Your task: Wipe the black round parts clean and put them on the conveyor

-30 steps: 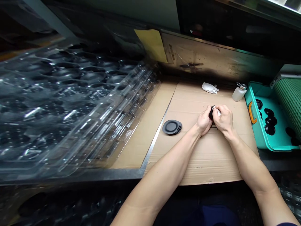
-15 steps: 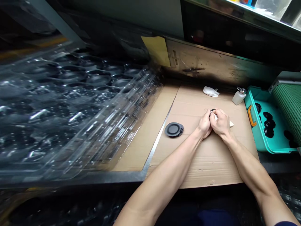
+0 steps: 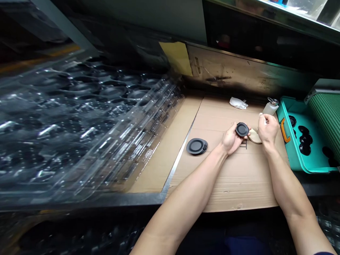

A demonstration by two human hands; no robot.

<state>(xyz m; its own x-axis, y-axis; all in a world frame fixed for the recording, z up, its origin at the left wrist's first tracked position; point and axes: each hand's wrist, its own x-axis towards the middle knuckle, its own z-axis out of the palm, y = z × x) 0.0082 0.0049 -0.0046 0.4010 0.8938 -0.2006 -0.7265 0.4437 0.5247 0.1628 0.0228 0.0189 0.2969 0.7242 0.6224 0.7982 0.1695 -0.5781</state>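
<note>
My left hand (image 3: pixel 230 140) grips a small black round disc (image 3: pixel 242 129) by its edge, with its dished face turned up. To the right of it, my right hand (image 3: pixel 268 130) is closed on a white scrap of cloth or paper (image 3: pixel 264 120), of which only a little shows between the fingers. Between the hands, a cream-coloured round pad (image 3: pixel 255 136) lies on the cardboard, partly covered by my right hand. A short stack of black round discs (image 3: pixel 196 146) rests left of my left hand.
Clear plastic trays (image 3: pixel 106 131) are piled on the left. Behind my right hand stands a white pump bottle (image 3: pixel 270 107), near a crumpled white packet (image 3: pixel 238 103). A teal bin (image 3: pixel 317 161) with several black discs is at the right, beside a green mesh surface (image 3: pixel 325 117). Cardboard (image 3: pixel 228 191) covers the table.
My hands were together over the disc. Now the right hand has moved away to the right with the white scrap, and the disc shows in my left hand.
</note>
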